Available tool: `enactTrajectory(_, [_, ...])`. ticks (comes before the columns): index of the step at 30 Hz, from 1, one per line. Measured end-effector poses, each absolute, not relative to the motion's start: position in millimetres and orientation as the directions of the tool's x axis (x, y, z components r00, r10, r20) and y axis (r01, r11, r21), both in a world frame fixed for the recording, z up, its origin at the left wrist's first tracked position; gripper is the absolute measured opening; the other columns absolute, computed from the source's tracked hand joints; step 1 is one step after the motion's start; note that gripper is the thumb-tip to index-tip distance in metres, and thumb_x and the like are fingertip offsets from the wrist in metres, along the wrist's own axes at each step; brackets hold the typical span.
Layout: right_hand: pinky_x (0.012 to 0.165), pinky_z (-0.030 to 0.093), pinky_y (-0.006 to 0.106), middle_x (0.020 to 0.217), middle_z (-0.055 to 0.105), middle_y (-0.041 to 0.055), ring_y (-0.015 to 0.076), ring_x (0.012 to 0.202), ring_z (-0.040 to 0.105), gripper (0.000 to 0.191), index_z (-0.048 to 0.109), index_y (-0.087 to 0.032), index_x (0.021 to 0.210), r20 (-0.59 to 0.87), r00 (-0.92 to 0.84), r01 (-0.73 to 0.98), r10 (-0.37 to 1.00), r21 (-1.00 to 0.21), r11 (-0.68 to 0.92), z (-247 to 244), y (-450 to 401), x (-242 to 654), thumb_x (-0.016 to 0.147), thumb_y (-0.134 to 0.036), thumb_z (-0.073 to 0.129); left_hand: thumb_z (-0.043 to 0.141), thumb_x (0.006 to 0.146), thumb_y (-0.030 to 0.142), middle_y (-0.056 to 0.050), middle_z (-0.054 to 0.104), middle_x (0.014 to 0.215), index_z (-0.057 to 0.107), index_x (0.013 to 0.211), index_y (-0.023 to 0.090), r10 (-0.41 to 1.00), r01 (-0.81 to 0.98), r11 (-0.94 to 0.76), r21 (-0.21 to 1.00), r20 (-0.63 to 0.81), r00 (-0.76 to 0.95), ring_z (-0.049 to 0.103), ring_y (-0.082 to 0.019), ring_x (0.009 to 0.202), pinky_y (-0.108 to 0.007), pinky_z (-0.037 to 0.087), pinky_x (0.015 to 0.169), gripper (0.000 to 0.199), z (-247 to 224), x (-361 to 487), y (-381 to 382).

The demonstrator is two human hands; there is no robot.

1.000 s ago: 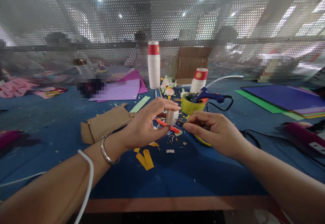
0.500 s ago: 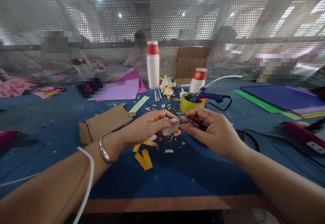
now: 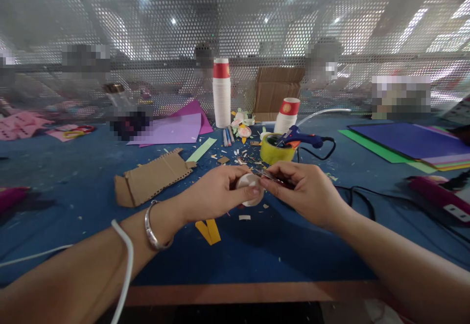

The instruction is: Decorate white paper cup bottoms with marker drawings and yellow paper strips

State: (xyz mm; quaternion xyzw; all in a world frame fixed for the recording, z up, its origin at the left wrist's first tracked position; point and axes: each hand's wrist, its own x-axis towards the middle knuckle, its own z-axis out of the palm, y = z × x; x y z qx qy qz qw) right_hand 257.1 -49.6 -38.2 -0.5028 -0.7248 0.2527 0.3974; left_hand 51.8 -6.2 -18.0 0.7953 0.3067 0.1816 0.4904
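Over the middle of the blue table, my left hand (image 3: 220, 192) is closed on a small round white paper piece (image 3: 248, 189), its thumb lying across the face. Close beside it on the right, my right hand (image 3: 308, 189) grips scissors (image 3: 270, 174), whose metal part points left toward the white piece. The fingers hide much of the scissors. Paper scraps lie on the table behind the hands, and a folded yellow strip (image 3: 210, 232) lies below my left hand.
A yellow tape roll (image 3: 277, 153) with a blue glue gun (image 3: 306, 139) stands behind my right hand. Cardboard (image 3: 156, 177) lies left. Cup stacks (image 3: 222, 96) stand at the back. A black cable (image 3: 389, 194) and power strip (image 3: 440, 199) lie right.
My left hand has turned and drawn down, its thumb now over the white piece, which faces the camera more. My right hand has shifted only slightly.
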Motion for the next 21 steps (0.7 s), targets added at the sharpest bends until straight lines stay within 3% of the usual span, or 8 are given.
enactTrajectory(7, [0.058, 0.042, 0.026, 0.070, 0.062, 0.0014, 0.0143, 0.065, 0.053, 0.036, 0.064, -0.018, 0.078, 0.227, -0.227, 0.366, 0.947, -0.881, 0.299, -32.4, -50.3, 256.1, 0.086, -0.053, 0.064, 0.061, 0.090, 0.043, 0.001, 0.053, 0.075, 0.062, 0.084, 0.017, 0.623, 0.252, -0.367, 0.896, 0.036, 0.781, 0.049, -0.010, 0.065, -0.020, 0.039, 0.056, 0.027, -17.2, 50.2, -2.1])
enactTrajectory(16, [0.043, 0.019, 0.023, 0.053, 0.035, -0.0092, 0.0060, 0.046, 0.025, 0.039, 0.061, -0.017, 0.079, 0.071, -0.362, 0.184, 0.930, -0.972, 0.146, -31.0, -46.3, 259.8, 0.080, -0.055, 0.071, 0.067, 0.087, 0.041, -0.001, 0.062, 0.079, 0.065, 0.093, 0.016, 0.596, 0.233, -0.183, 0.955, -0.081, 0.799, 0.054, -0.010, 0.067, -0.021, 0.044, 0.059, 0.026, -17.0, 47.8, -1.0])
enactTrajectory(21, [0.043, 0.014, 0.023, 0.056, 0.032, -0.0096, 0.0049, 0.047, 0.021, 0.043, 0.058, -0.016, 0.077, 0.033, -0.423, 0.166, 0.906, -0.980, 0.114, -34.2, -44.8, 260.5, 0.079, -0.057, 0.072, 0.076, 0.079, 0.033, -0.001, 0.064, 0.077, 0.067, 0.087, 0.015, 0.619, 0.204, -0.147, 0.968, -0.071, 0.782, 0.057, -0.011, 0.069, -0.022, 0.046, 0.061, 0.022, -16.4, 47.9, 0.9])
